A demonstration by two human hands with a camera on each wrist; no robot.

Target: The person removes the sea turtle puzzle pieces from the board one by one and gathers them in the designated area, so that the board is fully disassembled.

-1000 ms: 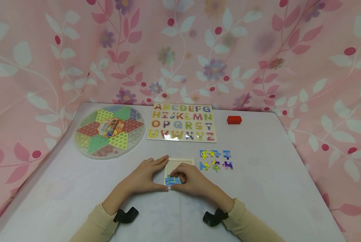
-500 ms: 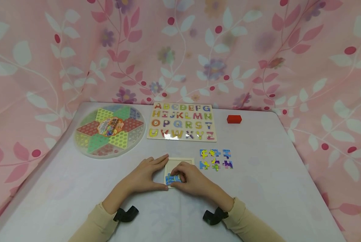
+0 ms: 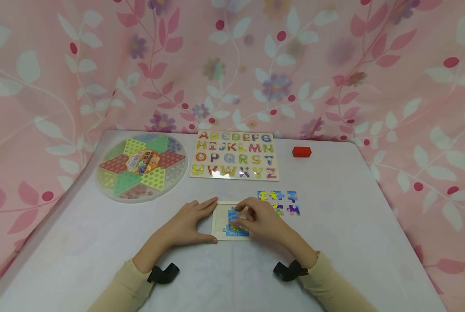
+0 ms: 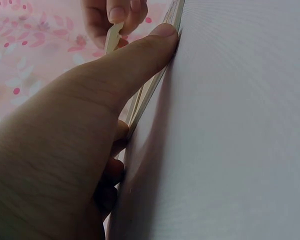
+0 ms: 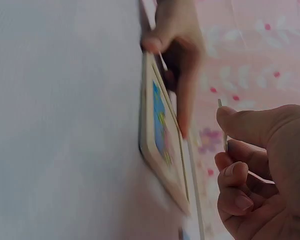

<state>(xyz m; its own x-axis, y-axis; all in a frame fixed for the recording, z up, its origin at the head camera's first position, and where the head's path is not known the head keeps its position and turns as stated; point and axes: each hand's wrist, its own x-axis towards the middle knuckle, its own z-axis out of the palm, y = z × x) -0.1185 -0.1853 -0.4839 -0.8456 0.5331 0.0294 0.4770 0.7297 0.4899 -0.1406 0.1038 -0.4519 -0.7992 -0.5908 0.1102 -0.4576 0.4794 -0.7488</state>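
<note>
In the head view my left hand [image 3: 189,223] rests along the left edge of a small pale wooden puzzle tray [image 3: 219,208], thumb and fingers straight. My right hand [image 3: 261,219] is over the tray's right side. Between its thumb and fingertips it pinches a thin puzzle piece [image 5: 223,132], raised clear of the tray and seen edge-on in both wrist views; its picture cannot be made out there. Mostly blue puzzle pieces [image 3: 236,232] lie joined in the tray's lower right, partly hidden by the right hand. The tray's left part shows bare wood.
Several loose puzzle pieces [image 3: 293,209] lie right of the tray, some hidden by the right hand. Behind stand an alphabet board [image 3: 236,155] and, at left, a round Chinese checkers board [image 3: 138,190]. A red block [image 3: 301,152] sits at the back right.
My right hand has moved right and away from me, lifting a puzzle piece off the tray's lower left, where bare wood now shows. The left hand has stayed at the tray's edge.
</note>
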